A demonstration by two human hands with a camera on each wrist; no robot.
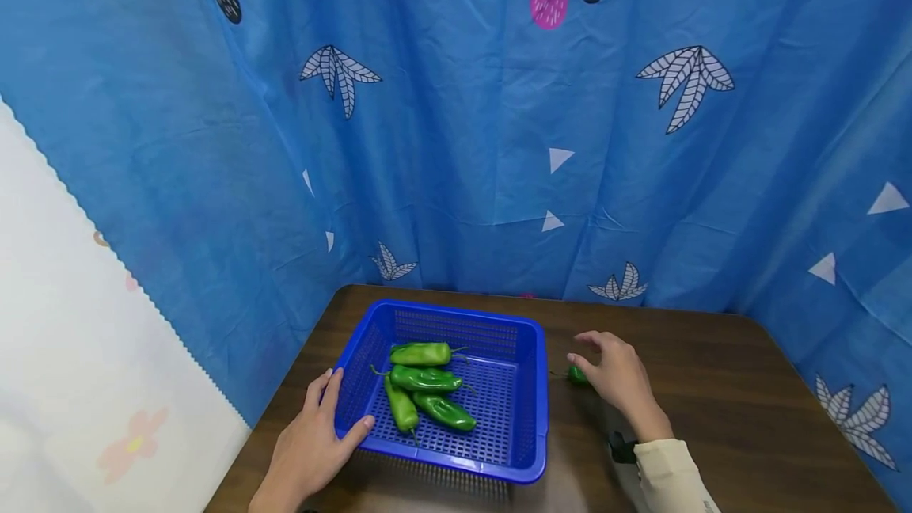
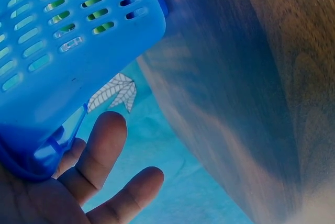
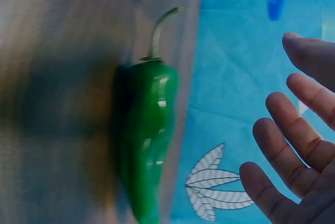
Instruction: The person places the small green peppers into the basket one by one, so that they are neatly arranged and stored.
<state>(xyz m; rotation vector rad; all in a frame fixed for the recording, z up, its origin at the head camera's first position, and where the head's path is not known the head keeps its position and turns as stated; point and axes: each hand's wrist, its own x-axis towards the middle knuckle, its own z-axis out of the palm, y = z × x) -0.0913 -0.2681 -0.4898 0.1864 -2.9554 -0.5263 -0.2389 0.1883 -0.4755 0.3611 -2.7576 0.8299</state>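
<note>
A blue plastic basket holds several green peppers. My left hand rests at its near left corner, the thumb over the front rim and fingers along the left side. In the left wrist view, fingers extend loosely below the basket rim. To the right of the basket, my right hand hovers over a single green pepper on the table, its fingers spread and gently bent, apart from it. The hand covers most of this pepper in the head view; its stem points toward the basket.
The dark wooden table extends to the right of the hands. Blue patterned curtain hangs behind the table and at its sides. A white cloth with faint flowers is at the left. A black strap sits at my right wrist.
</note>
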